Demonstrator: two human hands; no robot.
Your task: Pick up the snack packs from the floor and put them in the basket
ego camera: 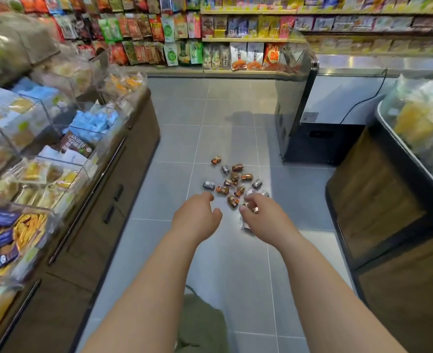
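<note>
Grey tiles on the floor of a shop aisle, and the snack packs lie scattered in a loose pile in the middle of it, orange-brown ones mixed with silvery ones.

Both your arms are stretched out over the near edge of that pile. Your left hand is loose, fingers gently curled with nothing in it, and its fingertips are just beside the nearest orange packs. Your right hand has its fingers curled round a couple of silver packs, with one poking out under the heel of the palm.

On the left a wooden bench carries clear bins of wrapped goods. At the far end a shelf is full of bags. A chest freezer stands far right of the pile.
</note>
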